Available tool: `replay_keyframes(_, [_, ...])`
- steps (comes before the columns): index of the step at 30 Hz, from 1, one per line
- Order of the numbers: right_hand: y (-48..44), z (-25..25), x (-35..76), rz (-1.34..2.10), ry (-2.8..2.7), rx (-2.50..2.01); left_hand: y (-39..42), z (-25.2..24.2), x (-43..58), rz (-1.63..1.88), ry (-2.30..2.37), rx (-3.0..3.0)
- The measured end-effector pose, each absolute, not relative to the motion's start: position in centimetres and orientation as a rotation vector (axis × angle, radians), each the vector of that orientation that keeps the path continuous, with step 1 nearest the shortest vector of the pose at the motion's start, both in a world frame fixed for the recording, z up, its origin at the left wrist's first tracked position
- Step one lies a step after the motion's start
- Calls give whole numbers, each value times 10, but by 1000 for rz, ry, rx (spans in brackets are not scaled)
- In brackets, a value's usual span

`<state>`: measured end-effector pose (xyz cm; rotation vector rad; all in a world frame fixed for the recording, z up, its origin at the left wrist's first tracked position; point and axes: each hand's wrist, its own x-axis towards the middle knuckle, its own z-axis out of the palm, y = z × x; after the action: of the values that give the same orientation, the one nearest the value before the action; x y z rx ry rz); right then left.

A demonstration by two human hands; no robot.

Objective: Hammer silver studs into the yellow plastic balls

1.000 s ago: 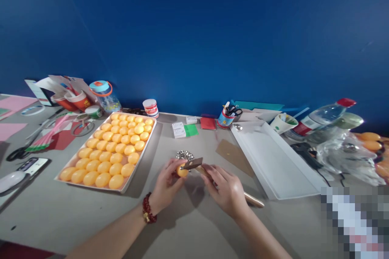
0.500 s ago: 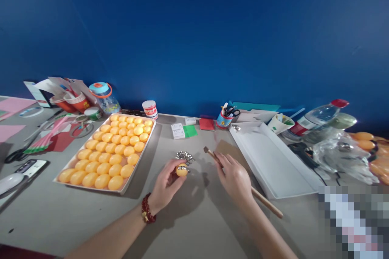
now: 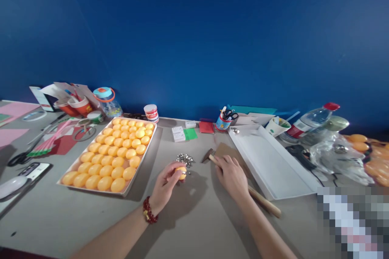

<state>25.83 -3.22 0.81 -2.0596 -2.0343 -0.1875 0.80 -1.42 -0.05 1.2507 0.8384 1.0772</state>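
My left hand (image 3: 165, 182), with a red beaded bracelet at the wrist, pinches an orange ping-pong ball (image 3: 181, 173) just above the table. A small shiny metal piece shows against the ball; its kind is too small to tell. Right behind the ball lies a pile of small silver pieces (image 3: 185, 159). My right hand (image 3: 232, 177) is over the wooden handle of a hammer (image 3: 263, 201), fingers curled on it close to the dark metal head. The handle runs back under my wrist toward the lower right. A tray (image 3: 129, 186) full of orange balls is left of my left hand.
A shallow white tray (image 3: 282, 174) lies to the right, beside a brown cardboard piece (image 3: 226, 151). Small white boxes (image 3: 178, 134), a pen cup (image 3: 223, 124) and a white-and-red tub (image 3: 151, 113) stand toward the blue wall. A bottle (image 3: 314, 119) leans at right.
The hammer has turned, so its head now shows side-on. My left fingers have shifted over the ball, covering more of it. The view has moved slightly.
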Motion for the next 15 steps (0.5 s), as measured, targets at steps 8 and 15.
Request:
replay_keyframes(8, [-31, 3, 255, -144, -2006, -1912, -14, -4, 9, 1063, 843, 1161])
replay_keyframes(15, [-30, 1, 253, -146, -2021, -1884, -16, 3, 9, 1031, 871, 1170])
